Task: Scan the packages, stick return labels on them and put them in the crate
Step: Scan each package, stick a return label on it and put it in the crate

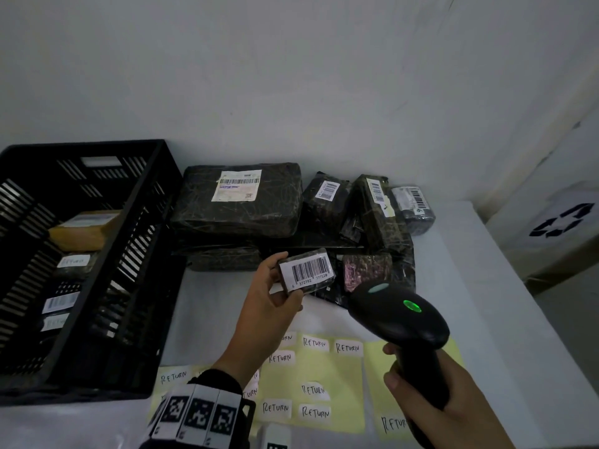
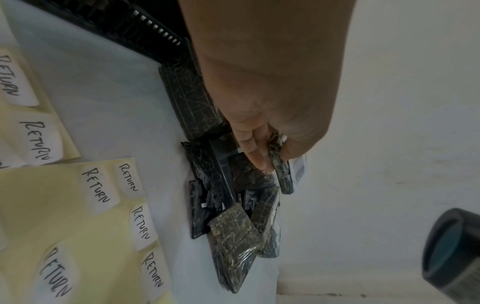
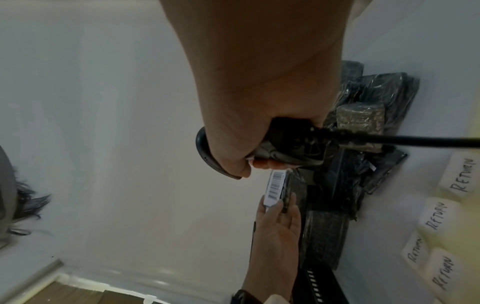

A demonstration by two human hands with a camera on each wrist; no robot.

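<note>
My left hand [image 1: 275, 286] grips a small dark package [image 1: 308, 270] with a white barcode label, lifted above the table with the barcode facing up. In the left wrist view the same package [image 2: 281, 172] shows edge-on between thumb and fingers. My right hand [image 1: 431, 400] holds a black barcode scanner [image 1: 402, 315] by its handle, its green light lit, its head just right of the package. The right wrist view has the scanner [image 3: 283, 148] and the package [image 3: 279, 189] below it. Yellow sheets with white RETURN labels [image 1: 314, 343] lie on the table. The black crate [image 1: 81, 254] stands at left.
A pile of dark wrapped packages [image 1: 240, 199] lies against the wall behind my hands. The crate holds a brown box [image 1: 84, 228] and labelled packages. A white box with a recycling symbol [image 1: 564, 222] stands off the table's right edge. The scanner cable [image 3: 415, 142] runs right.
</note>
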